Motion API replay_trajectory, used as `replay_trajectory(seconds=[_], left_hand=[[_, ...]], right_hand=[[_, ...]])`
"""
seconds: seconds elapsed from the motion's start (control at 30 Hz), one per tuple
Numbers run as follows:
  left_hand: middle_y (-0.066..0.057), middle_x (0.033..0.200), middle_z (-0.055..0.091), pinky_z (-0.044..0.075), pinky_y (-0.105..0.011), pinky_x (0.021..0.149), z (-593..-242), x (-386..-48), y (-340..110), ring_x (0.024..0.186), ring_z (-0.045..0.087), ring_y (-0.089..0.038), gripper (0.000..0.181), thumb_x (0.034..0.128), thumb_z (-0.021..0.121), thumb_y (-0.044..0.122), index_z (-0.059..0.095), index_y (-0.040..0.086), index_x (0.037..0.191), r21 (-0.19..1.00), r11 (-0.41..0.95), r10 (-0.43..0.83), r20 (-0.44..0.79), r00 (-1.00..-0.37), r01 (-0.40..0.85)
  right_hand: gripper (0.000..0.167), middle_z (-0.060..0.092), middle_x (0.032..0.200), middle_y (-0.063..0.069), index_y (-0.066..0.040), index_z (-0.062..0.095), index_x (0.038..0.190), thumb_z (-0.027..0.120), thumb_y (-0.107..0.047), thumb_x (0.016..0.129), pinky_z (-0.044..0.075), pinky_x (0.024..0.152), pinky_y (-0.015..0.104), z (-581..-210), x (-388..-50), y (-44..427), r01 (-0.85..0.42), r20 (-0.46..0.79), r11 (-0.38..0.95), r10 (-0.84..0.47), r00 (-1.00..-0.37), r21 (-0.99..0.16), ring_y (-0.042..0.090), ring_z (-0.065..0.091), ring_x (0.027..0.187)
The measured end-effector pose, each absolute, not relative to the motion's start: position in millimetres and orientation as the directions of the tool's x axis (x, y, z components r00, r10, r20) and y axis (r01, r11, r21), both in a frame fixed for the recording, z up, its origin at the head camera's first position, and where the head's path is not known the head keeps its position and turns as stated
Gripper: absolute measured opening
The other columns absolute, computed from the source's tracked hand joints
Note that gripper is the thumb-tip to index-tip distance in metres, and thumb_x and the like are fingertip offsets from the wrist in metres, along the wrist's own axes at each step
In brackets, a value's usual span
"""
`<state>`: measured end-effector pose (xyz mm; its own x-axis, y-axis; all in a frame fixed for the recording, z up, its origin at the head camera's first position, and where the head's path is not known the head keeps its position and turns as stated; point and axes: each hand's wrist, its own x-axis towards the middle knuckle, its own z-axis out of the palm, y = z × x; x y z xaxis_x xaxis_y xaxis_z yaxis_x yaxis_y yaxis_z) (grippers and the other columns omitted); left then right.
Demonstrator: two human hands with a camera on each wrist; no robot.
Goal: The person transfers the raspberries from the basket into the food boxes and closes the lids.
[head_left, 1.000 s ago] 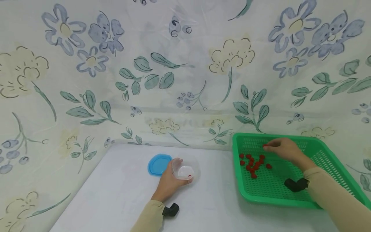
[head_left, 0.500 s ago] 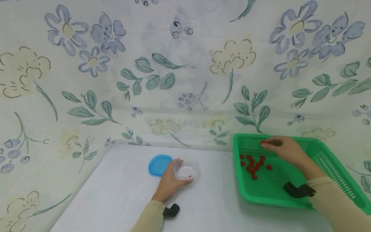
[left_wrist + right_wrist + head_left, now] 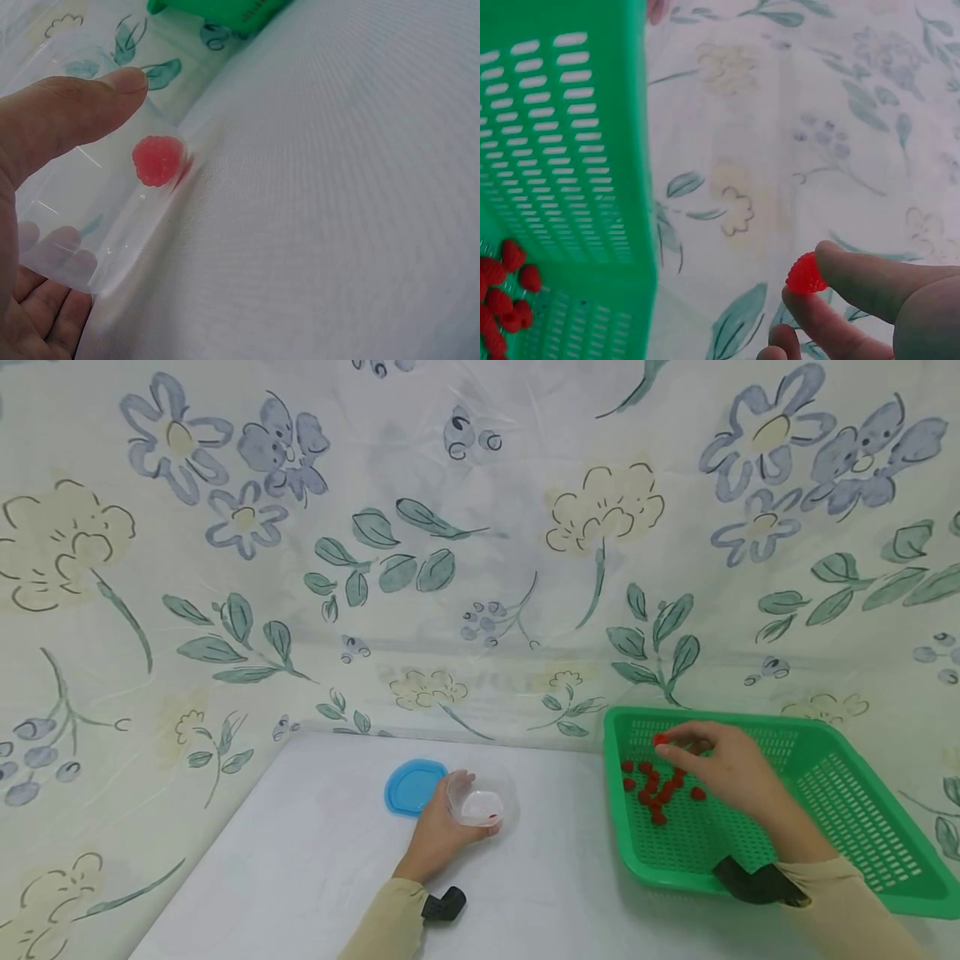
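Observation:
My left hand [image 3: 446, 827] is wrapped around a clear plastic container [image 3: 483, 789] standing on the white table. Inside it, low against the wall, one raspberry [image 3: 158, 160] shows through in the left wrist view. My right hand [image 3: 723, 768] pinches another raspberry [image 3: 661, 739] between thumb and forefinger, above the green basket [image 3: 622, 843]. In the right wrist view that raspberry [image 3: 807, 274] sits at the fingertips, apart from the basket wall. Several more raspberries [image 3: 658, 793] lie on the basket's floor towards its left side.
A blue lid [image 3: 412, 787] lies flat just left of the container. The white table [image 3: 285, 860] stretches to the left and front. Behind it hangs a flower-patterned cloth [image 3: 480, 552].
My right hand has lifted the raspberry from low in the basket and moved left with it. The left hand and container have stayed in place.

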<state>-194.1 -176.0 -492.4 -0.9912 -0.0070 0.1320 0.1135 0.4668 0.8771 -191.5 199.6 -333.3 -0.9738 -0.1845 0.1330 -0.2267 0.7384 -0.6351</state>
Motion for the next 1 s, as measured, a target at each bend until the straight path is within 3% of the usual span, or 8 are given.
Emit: replay_trajectory(seconds=[0.2, 0.33, 0.67, 1.0], left_hand=[[-0.002, 0.143, 0.056, 0.034, -0.05, 0.115, -492.7, -194.2, -175.7, 0.138, 0.045, -0.027, 0.102, 0.0651, 0.095, 0.038, 0.041, 0.01, 0.146, 0.875, 0.472, -0.01, 0.124, -0.992, 0.104], [-0.002, 0.143, 0.056, 0.034, -0.05, 0.115, -492.7, -194.2, -175.6, 0.138, 0.044, -0.026, 0.103, 0.0645, 0.095, 0.04, 0.041, 0.01, 0.147, 0.876, 0.471, -0.011, 0.121, -0.993, 0.101], [-0.001, 0.142, 0.057, 0.036, -0.05, 0.114, -491.1, -194.1, -176.0, 0.137, 0.046, -0.026, 0.102, 0.0642, 0.095, 0.039, 0.041, 0.011, 0.146, 0.873, 0.476, -0.015, 0.125, -0.992, 0.102], [-0.002, 0.141, 0.057, 0.034, -0.051, 0.115, -489.7, -192.9, -175.0, 0.138, 0.045, -0.027, 0.102, 0.0635, 0.096, 0.037, 0.042, 0.01, 0.145, 0.881, 0.463, -0.013, 0.121, -0.993, 0.101]], right_hand=[[0.041, 0.068, 0.102, 0.007, -0.006, 0.07, 0.12, 0.069, -0.038, 0.095, 0.05, 0.058, 0.034, -336.0, -181.9, 186.9, -0.235, 0.164, 0.704, -0.169, -0.972, -0.67, 0.021, 0.06, 0.088], [0.037, 0.067, 0.102, 0.006, -0.007, 0.071, 0.118, 0.072, -0.035, 0.094, 0.047, 0.062, 0.033, -339.2, -175.3, 177.0, -0.25, 0.201, 0.706, -0.153, -0.968, -0.663, 0.02, 0.058, 0.087], [0.03, 0.06, 0.092, 0.003, -0.009, 0.073, 0.114, 0.073, -0.032, 0.094, 0.045, 0.052, 0.03, -348.2, -164.8, 148.1, -0.279, 0.238, 0.674, -0.156, -0.959, -0.684, 0.015, 0.054, 0.067], [0.024, 0.063, 0.097, 0.004, -0.01, 0.075, 0.11, 0.076, -0.025, 0.091, 0.045, 0.062, 0.029, -363.9, -166.6, 118.1, -0.289, 0.272, 0.652, -0.131, -0.953, -0.701, 0.017, 0.052, 0.08]])
